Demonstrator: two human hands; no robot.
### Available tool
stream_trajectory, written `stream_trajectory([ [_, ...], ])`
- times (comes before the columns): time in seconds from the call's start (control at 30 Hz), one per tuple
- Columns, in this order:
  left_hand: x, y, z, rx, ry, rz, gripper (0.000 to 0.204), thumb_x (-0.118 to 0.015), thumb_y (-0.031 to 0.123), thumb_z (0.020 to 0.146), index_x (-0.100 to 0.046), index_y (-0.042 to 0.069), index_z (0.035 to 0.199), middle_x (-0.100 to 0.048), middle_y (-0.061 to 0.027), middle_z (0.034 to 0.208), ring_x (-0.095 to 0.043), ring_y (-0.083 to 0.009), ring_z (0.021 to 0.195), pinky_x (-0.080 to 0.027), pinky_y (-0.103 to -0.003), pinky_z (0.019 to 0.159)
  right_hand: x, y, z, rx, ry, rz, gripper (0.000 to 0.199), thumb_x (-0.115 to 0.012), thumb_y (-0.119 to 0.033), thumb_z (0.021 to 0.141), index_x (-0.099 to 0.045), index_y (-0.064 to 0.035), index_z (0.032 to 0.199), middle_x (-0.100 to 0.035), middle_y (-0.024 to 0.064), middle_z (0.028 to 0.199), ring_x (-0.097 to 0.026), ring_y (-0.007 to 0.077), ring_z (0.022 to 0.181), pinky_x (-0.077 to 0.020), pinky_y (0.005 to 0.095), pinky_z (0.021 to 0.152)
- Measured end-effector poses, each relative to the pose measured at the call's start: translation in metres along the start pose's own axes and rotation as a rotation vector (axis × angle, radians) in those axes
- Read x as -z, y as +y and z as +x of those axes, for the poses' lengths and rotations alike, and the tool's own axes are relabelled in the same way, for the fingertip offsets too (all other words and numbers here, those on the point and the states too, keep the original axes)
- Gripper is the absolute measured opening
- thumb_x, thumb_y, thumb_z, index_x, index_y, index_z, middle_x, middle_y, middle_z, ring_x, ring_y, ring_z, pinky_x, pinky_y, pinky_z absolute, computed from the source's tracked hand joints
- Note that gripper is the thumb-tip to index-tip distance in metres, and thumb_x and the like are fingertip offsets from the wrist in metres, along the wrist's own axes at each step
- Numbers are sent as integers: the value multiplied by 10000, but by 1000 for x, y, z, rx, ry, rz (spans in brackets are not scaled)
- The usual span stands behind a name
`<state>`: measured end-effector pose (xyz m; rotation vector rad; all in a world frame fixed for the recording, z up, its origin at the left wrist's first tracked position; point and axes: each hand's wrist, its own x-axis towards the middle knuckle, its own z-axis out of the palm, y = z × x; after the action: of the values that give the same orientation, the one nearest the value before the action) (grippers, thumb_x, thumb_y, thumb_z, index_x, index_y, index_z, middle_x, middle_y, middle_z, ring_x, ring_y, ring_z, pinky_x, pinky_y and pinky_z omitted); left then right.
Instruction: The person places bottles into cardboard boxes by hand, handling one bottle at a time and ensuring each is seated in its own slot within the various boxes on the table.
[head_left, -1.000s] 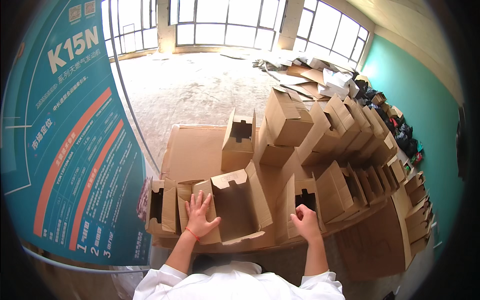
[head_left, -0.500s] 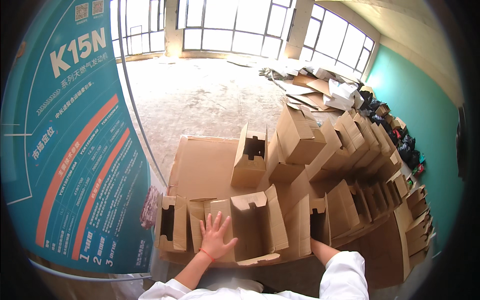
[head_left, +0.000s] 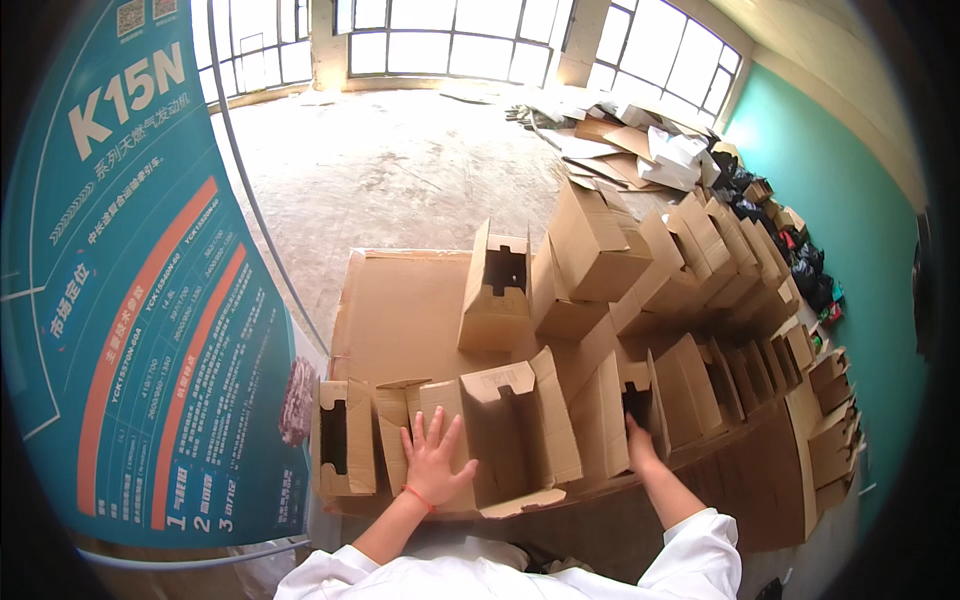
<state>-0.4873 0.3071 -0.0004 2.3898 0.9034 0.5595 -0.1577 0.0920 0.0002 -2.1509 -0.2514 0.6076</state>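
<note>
Open carton (head_left: pixel 512 445), brown cardboard, on the cardboard-covered worktop (head_left: pixel 400 300), between the hands; left hand (head_left: pixel 437 468) laid flat on its left flap, fingers spread apart. Narrower carton (head_left: pixel 598 425), just right of it; right hand (head_left: pixel 642 448) at its opening, whether pinching cannot be told. Handling, as judged: both light, dry, walls fairly stiff, flaps pliant, easily creased; best hold, side walls near the corners.

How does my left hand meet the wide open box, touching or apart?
Touching: the head view shows the left hand lying palm-down, fingers spread, on the left flap of the open box.
</note>
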Motion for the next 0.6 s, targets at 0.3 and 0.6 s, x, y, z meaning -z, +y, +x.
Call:
stream_trajectory([
  [0.3, -4, -1, -1, -20, 18, 16, 785, -673, 437, 746, -392, 183, 1433, -248, -155, 1522, -127, -443, 1404, -50, -613, 1112, 51, -141, -144, 742, 324, -409, 326, -718, -48, 746, -578, -44, 1041, -557, 163, 938, -594, 365, 873, -486, 415, 753],
  [0.6, -6, -4, -1, -43, 15, 13, 780, -662, 447, 759, -381, 191, 1440, -248, -163, 1520, -131, -454, 1398, -61, -622, 1107, 32, -170, -203, 1032, 255, -70, 295, -740, -186, 792, -580, -45, 997, -571, 84, 902, -578, 214, 835, -468, 327, 728],
])
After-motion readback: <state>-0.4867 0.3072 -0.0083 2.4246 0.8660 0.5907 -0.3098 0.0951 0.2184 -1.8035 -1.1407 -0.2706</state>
